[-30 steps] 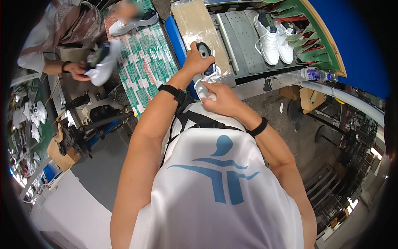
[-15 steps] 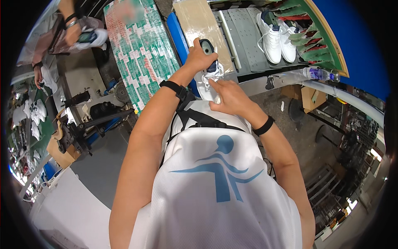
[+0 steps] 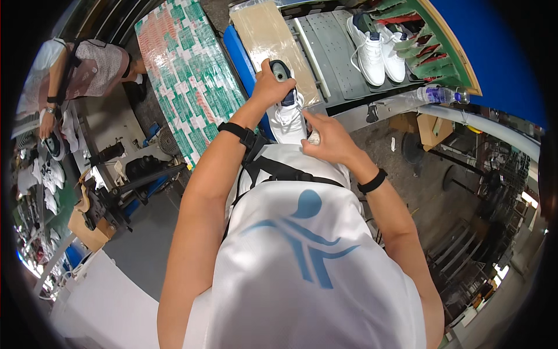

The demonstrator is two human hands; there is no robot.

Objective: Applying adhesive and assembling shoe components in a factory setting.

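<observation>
A white lace-up sneaker [image 3: 289, 125] with a dark collar and a pale insole lies on the brown-covered bench end, its toe toward my body. My left hand [image 3: 272, 88] grips it at the heel and collar, with the thumb across the opening. Just right of the laces is my right hand [image 3: 332, 138], its fingers curled around a small whitish lump [image 3: 314, 138]. What this lump is I cannot make out. The right index fingertip is close to the shoe's side; whether it touches a lace is unclear.
A pair of white sneakers [image 3: 372, 61] stands on the grey conveyor [image 3: 328, 49] before a green-fringed tunnel opening [image 3: 439, 52]. A clear bottle [image 3: 444, 95] lies on the rail. Left is a green-and-white taped surface [image 3: 186, 75]. A co-worker's hand [image 3: 46, 125] holds a shoe at far left.
My right hand has drawn back from the laces to the shoe's right side. My left hand keeps its grip. The co-worker's shoe and hands have moved down toward the rack at left.
</observation>
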